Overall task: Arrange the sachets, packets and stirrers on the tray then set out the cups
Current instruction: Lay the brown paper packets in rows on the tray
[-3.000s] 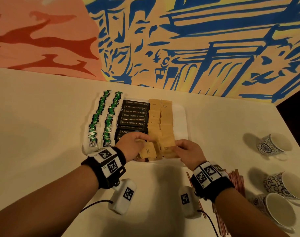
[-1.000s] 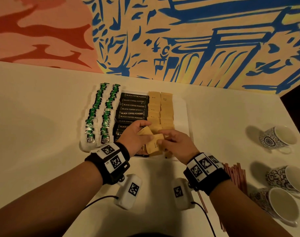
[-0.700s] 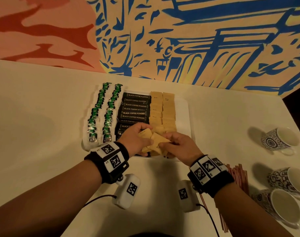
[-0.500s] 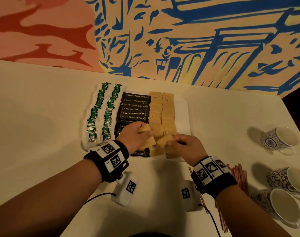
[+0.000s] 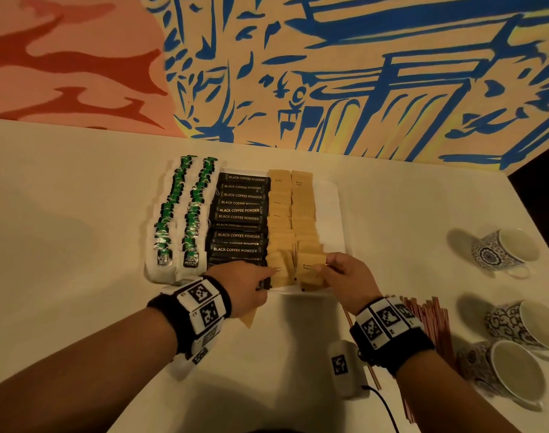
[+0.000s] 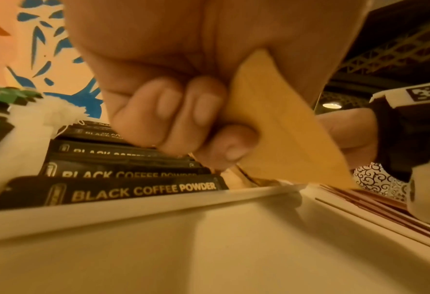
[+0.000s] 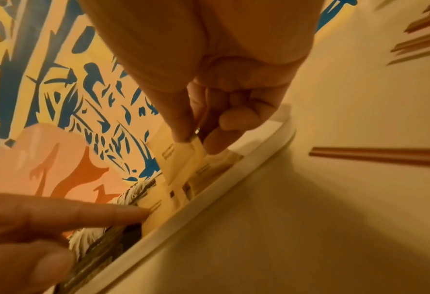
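Both forearms reach forward, side by side. The left hand (image 5: 245, 287) has its index finger extended and its other fingers curled in a grip. The right hand (image 5: 348, 276) pinches between thumb and fingertips (image 7: 183, 137).

The desk (image 5: 63, 245) lies bare to the left of the tray (image 5: 337, 214) and along its near edge between the two forearms; a bare strip of tray runs right of the brown sugar sachets (image 5: 302, 207); the stirrers (image 5: 435, 326) and three cups (image 5: 501, 248) crowd the right side; the painted wall (image 5: 329, 73) closes off the far edge just behind the tray.
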### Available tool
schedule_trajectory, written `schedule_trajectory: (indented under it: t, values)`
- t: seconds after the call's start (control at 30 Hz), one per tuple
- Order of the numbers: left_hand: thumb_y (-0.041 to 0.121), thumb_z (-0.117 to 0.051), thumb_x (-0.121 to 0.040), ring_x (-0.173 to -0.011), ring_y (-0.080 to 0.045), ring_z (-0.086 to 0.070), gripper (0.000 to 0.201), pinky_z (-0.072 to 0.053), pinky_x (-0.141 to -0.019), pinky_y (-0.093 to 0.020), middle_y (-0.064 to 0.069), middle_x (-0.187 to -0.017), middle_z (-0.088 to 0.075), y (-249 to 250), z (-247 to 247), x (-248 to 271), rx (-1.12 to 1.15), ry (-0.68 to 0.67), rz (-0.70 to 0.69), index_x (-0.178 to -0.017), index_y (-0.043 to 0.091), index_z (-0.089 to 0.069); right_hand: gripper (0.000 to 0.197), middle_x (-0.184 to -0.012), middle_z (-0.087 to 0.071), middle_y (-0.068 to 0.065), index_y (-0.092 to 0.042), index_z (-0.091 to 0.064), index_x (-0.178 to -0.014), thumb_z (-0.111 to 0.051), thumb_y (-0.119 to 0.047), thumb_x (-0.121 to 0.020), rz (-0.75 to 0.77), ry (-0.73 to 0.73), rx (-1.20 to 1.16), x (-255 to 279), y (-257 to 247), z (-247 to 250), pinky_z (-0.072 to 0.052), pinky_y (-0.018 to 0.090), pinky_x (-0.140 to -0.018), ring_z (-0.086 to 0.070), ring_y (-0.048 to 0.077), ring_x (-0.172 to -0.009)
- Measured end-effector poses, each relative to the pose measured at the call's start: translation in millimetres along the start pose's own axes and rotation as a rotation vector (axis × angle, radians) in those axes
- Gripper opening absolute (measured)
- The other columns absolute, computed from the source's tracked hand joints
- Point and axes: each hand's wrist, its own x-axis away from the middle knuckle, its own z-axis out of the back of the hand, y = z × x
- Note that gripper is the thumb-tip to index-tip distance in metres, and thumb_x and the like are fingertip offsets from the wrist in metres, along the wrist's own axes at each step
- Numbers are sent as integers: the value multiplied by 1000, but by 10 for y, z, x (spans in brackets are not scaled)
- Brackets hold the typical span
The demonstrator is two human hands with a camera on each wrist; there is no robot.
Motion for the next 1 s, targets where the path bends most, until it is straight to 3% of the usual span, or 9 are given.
schedule_trajectory:
  t: [0.17,0.27,0.4,0.57,0.67,0.87,1.0]
  values:
    - [34,-45,-94,-113,-20,-52,45,-45,-94,-31,-2,-130,-54,72,53,-27,13,12,-26,-139,30,-41,6,-76,-68,-1,-20,-67,-81,-64,-22,-87,31,-48,118,10,-15,-85,-54,35,-78,-64,18,-76]
    - [34,-46,-93,-114,-20,-53,47,-46,-94,-31,-2,-132,-54,47,82,-54,58,11,-17,-140,31,-40,8,-75,-65,-6,-28,-65,-78,-66,-25,-86,42,-74,184,-7,-43,-140,-54,35,-79,-63,16,-77]
    - [31,-51,-90,-91,-10,-56,42,-49,-79,-25,6,-114,-60,-35,103,-75,266,31,0,-131,37,-48,6,-80,-69,-5,-26,-71,-85,-68,-31,-83,34,-85,235,-55,-63,-229,-56,39,-78,-65,15,-78]
    - [23,-51,-90,-71,-4,-54,35,-43,-62,-19,12,-90,-56,-155,176,-46,471,126,83,-123,35,-56,11,-83,-67,-9,-30,-65,-91,-67,-38,-84,14,-106,338,-93,-142,-290,-52,28,-71,-63,10,-76]
    - [17,-52,-88,-68,-12,-59,36,-49,-57,-22,10,-92,-55,-225,233,-21,571,159,114,-120,34,-56,17,-91,-64,-13,-34,-59,-96,-67,-43,-83,14,-96,391,-99,-185,-301,-48,22,-69,-62,6,-81]
    - [4,-55,-87,-83,-12,-61,52,-49,-59,-20,-1,-115,-61,-271,240,-25,699,191,117,-129,34,-49,32,-90,-59,-13,-31,-54,-104,-71,-42,-80,-4,-44,352,-62,-186,-293,-51,27,-74,-62,10,-86]
    - [-2,-53,-90,-84,-17,-67,54,-57,-64,-24,-7,-111,-65,-172,248,-41,824,166,132,-136,25,-44,18,-85,-61,-14,-34,-55,-101,-65,-38,-86,58,-1,202,-6,-196,-262,-54,27,-72,-62,8,-81]
